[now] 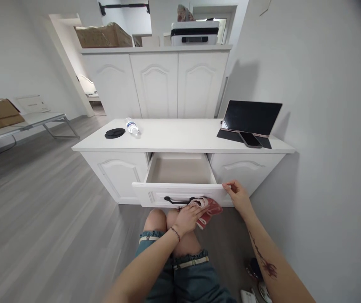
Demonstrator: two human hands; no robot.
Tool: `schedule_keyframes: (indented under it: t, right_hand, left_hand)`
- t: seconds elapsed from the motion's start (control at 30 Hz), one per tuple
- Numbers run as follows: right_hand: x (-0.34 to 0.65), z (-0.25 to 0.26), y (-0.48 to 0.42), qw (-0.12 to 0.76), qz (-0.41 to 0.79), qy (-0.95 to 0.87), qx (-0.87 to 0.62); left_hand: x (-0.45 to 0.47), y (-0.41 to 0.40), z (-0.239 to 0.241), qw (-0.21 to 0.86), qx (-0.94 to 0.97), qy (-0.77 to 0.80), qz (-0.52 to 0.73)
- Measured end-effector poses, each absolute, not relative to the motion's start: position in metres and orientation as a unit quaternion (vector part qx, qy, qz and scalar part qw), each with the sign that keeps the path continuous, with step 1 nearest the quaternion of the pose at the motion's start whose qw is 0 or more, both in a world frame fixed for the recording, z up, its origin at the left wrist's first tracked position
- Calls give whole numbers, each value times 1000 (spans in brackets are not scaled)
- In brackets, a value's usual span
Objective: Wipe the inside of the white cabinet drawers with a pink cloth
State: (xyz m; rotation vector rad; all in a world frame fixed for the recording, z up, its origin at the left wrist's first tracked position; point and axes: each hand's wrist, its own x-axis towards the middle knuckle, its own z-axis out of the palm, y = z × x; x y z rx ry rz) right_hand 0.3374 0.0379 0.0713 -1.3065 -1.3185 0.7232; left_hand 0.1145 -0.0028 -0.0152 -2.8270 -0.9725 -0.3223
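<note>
A white drawer [155,195] is pulled out of the cabinet, and its bare inside shows. My left hand [189,216] presses a pink-and-white cloth [211,208] against the drawer front, just right of the black handle [176,201]. The cloth bunches under my fingers and hangs off to the right. With thumb and fingers, my right hand [237,195] grips the top right corner of the drawer front. A beaded bracelet circles my left wrist.
On the white cabinet top [174,134] lie a clear plastic bottle [132,127], a black round object [115,133], a tablet on a stand [252,118] and a phone [250,140]. A grey wall [332,168] stands close on the right. Small items [252,290] lie on the floor.
</note>
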Motion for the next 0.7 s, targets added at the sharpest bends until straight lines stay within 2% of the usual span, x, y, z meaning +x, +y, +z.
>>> schedule_keyframes:
  t: [0.33,0.7]
  right_hand:
    - [335,72,34,545,282,-556,-561]
    - [333,69,35,552,267,-552,-565]
  left_hand:
    - [12,-3,-22,78,-935,-345,15]
    - [-104,-16,6,118,-909,-400,14]
